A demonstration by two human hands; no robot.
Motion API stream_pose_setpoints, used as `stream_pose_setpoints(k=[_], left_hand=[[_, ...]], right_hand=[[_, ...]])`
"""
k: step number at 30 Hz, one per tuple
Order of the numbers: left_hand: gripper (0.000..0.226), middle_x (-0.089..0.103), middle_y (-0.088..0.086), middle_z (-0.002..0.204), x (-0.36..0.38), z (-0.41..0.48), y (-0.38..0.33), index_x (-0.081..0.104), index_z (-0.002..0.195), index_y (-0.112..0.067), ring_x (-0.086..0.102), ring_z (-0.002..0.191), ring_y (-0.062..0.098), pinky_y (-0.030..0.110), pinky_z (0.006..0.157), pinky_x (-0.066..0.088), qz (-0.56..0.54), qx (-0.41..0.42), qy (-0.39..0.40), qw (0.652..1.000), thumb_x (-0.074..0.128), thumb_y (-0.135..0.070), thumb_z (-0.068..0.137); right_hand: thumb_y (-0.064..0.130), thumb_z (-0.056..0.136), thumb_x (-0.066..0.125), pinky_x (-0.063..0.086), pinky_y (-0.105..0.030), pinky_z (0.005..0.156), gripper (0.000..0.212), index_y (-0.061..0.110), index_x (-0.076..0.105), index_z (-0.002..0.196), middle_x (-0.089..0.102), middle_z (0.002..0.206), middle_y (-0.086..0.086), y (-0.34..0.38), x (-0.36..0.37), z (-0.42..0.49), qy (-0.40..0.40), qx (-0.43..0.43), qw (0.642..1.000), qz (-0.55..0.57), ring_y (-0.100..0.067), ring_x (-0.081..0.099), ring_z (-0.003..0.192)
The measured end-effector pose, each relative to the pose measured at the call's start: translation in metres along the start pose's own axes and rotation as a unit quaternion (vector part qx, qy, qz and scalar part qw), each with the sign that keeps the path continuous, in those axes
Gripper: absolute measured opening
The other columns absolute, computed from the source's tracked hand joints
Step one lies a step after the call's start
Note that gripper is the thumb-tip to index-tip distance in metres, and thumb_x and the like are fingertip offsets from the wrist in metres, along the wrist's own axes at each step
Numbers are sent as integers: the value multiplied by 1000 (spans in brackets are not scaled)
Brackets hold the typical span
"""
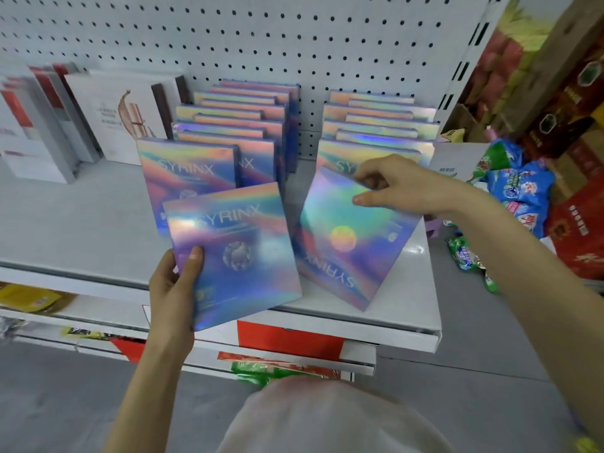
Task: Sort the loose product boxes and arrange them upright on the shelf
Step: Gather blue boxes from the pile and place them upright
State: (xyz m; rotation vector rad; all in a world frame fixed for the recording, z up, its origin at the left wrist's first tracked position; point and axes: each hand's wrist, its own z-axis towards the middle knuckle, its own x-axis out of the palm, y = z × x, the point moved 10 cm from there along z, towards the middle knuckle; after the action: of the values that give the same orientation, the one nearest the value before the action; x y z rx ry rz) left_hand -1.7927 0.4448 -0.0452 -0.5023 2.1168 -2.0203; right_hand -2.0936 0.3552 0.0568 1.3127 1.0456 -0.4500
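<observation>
Fingers of the left hand (170,282): thumb flat on the glossy front of the left box (235,253), the other fingers hidden behind it, gripping its lower left corner.
Fingers of the right hand (402,184): thumb on the face and curled fingers over the top edge, pinching the right box (346,237).
Left box: flat rectangular carton with an iridescent foil skin, "SYRINX" reading upright. It is tilted slightly, hangs over the shelf's front lip, and overlaps the front of the left row (235,125).
Right box: same holographic carton, its lettering upside down. It leans at an angle with its lower edge near the front of the shelf (65,230), just before the right row (376,125).
Rows: thin foil boxes standing upright one behind another, running back to the pegboard (261,37), with a gap between the two rows.
Shelf: smooth pale grey painted metal with a rounded front lip.
Pegboard: white panel dotted with a regular grid of round holes.
Beside: matte white cartons (121,116) stand at the left; crinkled blue and green snack bags (519,188) lie at the right.
</observation>
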Motion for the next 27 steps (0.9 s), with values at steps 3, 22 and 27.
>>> stream_pose_setpoints(k=[3,22,27], left_hand=[[19,71,-4,87,-2,1,-3,63,107,-12,68,75,9,23,64,57,-8,4,-7,1000,56,-24,94],[20,72,-10,86,76,1,3,62,110,-15,67,75,4,19,64,55,-48,-3,58,997,54,-22,94],[12,71,-9,89,97,-6,1,61,104,-15,66,77,2,16,65,53,-42,7,80,996,53,-17,94]], right_hand=[[1,87,65,41,-7,69,21,-3,59,106,58,90,-3,-17,-38,-31,-94,14,989,110,0,53,73],[-2,65,74,52,-39,95,55,12,64,116,64,123,-10,-94,94,-87,-288,-23,480,828,-25,61,115],[-6,77,58,51,-37,96,34,16,75,97,71,108,-4,-110,105,-93,-323,-2,440,838,-19,66,106]])
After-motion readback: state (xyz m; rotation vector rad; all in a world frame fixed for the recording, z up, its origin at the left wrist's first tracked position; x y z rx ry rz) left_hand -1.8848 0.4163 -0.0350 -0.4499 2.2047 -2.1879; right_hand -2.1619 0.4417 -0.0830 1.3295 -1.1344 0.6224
